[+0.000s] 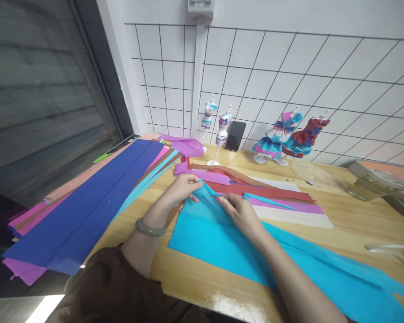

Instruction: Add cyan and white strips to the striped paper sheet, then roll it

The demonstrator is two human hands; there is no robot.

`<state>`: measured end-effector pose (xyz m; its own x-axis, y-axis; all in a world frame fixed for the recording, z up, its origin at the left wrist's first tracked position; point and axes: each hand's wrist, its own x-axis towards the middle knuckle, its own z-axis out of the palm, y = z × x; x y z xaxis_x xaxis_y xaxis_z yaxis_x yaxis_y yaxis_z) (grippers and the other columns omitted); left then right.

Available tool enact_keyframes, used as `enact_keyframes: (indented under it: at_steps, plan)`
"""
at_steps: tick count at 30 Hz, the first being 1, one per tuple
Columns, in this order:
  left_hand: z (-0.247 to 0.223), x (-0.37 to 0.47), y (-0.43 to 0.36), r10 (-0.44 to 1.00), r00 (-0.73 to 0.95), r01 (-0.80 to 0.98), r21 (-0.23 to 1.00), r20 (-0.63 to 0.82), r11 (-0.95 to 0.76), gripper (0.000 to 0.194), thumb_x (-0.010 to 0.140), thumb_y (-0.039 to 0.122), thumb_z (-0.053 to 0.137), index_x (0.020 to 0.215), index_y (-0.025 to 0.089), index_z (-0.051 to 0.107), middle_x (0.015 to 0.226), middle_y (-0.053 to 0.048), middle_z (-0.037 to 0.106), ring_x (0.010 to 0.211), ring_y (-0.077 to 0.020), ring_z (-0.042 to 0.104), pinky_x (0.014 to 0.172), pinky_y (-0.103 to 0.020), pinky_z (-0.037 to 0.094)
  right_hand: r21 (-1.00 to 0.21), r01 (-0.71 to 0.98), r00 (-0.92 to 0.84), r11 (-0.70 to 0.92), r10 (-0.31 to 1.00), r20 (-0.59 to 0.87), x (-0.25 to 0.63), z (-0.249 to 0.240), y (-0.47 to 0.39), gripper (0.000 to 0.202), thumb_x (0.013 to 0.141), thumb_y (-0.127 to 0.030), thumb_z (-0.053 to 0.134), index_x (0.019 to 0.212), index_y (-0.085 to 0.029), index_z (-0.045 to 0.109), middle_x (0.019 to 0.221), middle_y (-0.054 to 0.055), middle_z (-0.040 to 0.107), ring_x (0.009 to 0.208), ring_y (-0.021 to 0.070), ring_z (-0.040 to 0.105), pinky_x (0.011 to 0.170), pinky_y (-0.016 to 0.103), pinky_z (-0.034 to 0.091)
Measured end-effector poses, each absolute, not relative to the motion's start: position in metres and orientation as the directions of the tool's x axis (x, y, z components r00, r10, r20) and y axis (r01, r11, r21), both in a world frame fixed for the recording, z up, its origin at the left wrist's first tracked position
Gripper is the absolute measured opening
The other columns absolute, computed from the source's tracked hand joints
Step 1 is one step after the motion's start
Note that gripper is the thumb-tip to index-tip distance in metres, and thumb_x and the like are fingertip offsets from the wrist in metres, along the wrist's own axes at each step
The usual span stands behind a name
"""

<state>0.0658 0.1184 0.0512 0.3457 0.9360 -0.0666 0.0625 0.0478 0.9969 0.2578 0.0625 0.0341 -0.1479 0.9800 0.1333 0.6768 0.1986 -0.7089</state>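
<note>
A long sheet of bright blue crepe paper (215, 240) lies across the front of the table and runs off toward the lower right. My left hand (185, 188) pinches its upper left corner between thumb and fingers, lifting that edge a little. A short way to the right, my right hand (235, 208) is closed on the same raised edge, thumb and forefinger pressed together. Between the two hands the edge looks folded over. Just beyond my right hand lies a thin blue strip (269, 201) on other paper strips.
Stacked paper sheets, a dark blue sheet (97, 202) uppermost, cover the left side. Red strips (272, 190) lie behind my hands. Small dress forms (222, 130), a phone (235, 135) and dressed forms (276, 137) stand along the gridded wall. A clear container (370, 186) and scissors (390, 247) are at right.
</note>
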Motion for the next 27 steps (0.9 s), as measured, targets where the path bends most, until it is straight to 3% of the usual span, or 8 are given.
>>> enact_keyframes:
  at_steps: [3, 7, 15, 27]
  plan:
    - [0.052, 0.069, 0.116, 0.936, 0.346, 0.015, 0.998, -0.057, 0.056, 0.018, 0.072, 0.027, 0.061, 0.066, 0.013, 0.053, 0.058, 0.005, 0.038, 0.049, -0.0053, 0.045, 0.049, -0.023, 0.053, -0.739, 0.647, -0.131, 0.186, 0.982, 0.133, 0.256, 0.036, 0.061, 0.044, 0.084, -0.056, 0.036, 0.071, -0.018, 0.055, 0.060, 0.000, 0.052, 0.055, 0.0118, 0.045, 0.050, 0.022, 0.032]
    - [0.055, 0.070, 0.115, 0.951, 0.300, 0.004, 0.997, -0.073, 0.075, 0.016, 0.074, 0.024, 0.059, 0.064, 0.013, 0.052, 0.059, 0.004, 0.038, 0.050, -0.0057, 0.045, 0.046, -0.024, 0.053, -0.767, 0.618, -0.114, 0.171, 0.985, 0.127, 0.255, 0.037, 0.060, 0.045, 0.084, -0.056, 0.036, 0.071, -0.017, 0.055, 0.060, -0.001, 0.052, 0.054, 0.0113, 0.044, 0.049, 0.022, 0.031]
    - [0.060, 0.074, 0.112, 0.964, 0.233, 0.000, 0.991, -0.131, 0.134, 0.015, 0.073, 0.019, 0.059, 0.062, 0.013, 0.050, 0.058, 0.004, 0.041, 0.049, -0.0059, 0.045, 0.042, -0.020, 0.051, -0.703, 0.687, -0.108, 0.184, 0.982, 0.152, 0.252, 0.043, 0.056, 0.041, 0.085, -0.053, 0.036, 0.074, -0.018, 0.055, 0.063, 0.001, 0.056, 0.057, 0.0130, 0.048, 0.050, 0.023, 0.032]
    - [0.060, 0.074, 0.112, 0.963, 0.238, -0.019, 0.991, -0.127, 0.135, 0.018, 0.072, 0.019, 0.059, 0.059, 0.015, 0.048, 0.058, 0.005, 0.037, 0.049, -0.0057, 0.042, 0.041, -0.021, 0.051, -0.712, 0.680, -0.094, 0.173, 0.984, 0.150, 0.249, 0.045, 0.056, 0.044, 0.085, -0.054, 0.034, 0.073, -0.018, 0.055, 0.060, 0.001, 0.055, 0.055, 0.0134, 0.049, 0.049, 0.023, 0.030]
